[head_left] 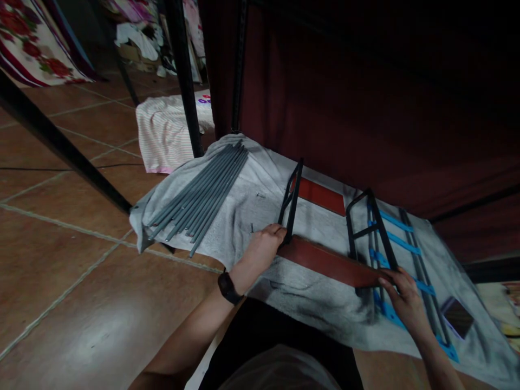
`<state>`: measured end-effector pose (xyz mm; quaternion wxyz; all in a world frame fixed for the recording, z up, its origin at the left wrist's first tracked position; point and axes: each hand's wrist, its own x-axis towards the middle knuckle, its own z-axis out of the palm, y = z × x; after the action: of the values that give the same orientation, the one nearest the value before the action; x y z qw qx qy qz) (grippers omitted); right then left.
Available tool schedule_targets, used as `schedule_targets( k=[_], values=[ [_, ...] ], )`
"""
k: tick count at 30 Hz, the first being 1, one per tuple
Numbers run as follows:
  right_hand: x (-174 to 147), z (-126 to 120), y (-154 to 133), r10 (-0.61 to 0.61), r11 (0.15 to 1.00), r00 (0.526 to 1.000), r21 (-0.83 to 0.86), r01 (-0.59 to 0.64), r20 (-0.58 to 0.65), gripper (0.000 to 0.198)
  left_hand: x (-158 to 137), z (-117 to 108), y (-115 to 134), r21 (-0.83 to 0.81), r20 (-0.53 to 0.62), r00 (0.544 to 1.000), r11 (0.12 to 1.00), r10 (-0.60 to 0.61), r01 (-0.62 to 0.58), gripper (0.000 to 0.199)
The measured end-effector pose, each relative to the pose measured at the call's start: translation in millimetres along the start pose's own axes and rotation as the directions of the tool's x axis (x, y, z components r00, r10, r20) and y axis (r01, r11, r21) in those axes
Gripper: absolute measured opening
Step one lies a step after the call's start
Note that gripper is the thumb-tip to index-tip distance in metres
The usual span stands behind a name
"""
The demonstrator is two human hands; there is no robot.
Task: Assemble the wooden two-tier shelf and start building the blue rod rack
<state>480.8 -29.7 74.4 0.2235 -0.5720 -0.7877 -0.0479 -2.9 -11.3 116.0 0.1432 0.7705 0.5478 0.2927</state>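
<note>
A reddish-brown board [320, 262] spans the near side of two black metal frames, the left frame [298, 195] and the right frame [384, 230], which both stand upright. My left hand [268, 241] is closed at the board's left end, where it meets the left frame; its fingertips are partly hidden. At the opposite end, my right hand [402, 298] grips the board's corner beside the right frame's lower bar, thumb on the near face. Behind, a second red-brown panel [319, 196] lies between the frames. I cannot see whether the board is fastened to them.
A bundle of grey rods [203, 189] lies left on the grey towel [260, 162], with small screws [260, 195] nearby. To the right are blue plastic pieces with dark rods [420, 284] and a phone [457, 318]. Black posts [184, 81] and a dark red curtain [365, 108] border the surface.
</note>
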Motion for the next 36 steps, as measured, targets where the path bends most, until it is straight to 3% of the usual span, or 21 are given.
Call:
schedule_targets(
  k=[10,17,20,27,33,36],
  values=[
    [-1,1,8,0.004,1.0,1.0,0.024,-0.004,0.008,0.043,6,12,-15,-0.273,-0.073,0.997,0.961,0.031,-0.05,0.039],
    [1,1,0,0.0,1.0,1.0,0.014,0.0,-0.014,0.042,16,10,-24,-0.522,-0.052,0.989,0.848,-0.14,0.093,0.014],
    [2,3,-3,0.008,1.0,1.0,0.029,-0.008,-0.017,0.041,14,9,-25,-0.499,-0.05,0.989,0.861,-0.139,0.095,0.015],
    [5,4,-15,0.041,0.995,0.999,0.093,-0.039,-0.023,0.037,8,15,-30,-0.452,-0.151,0.988,0.891,-0.028,-0.044,0.019],
    [9,4,-26,0.038,0.99,0.999,0.136,-0.032,-0.039,0.04,9,17,-28,-0.56,-0.126,0.972,0.823,-0.196,0.093,0.02],
    [9,5,-29,0.056,0.988,0.997,0.147,-0.049,-0.043,0.04,9,19,-22,-0.662,-0.082,0.942,0.724,-0.324,0.192,0.03]
  ],
)
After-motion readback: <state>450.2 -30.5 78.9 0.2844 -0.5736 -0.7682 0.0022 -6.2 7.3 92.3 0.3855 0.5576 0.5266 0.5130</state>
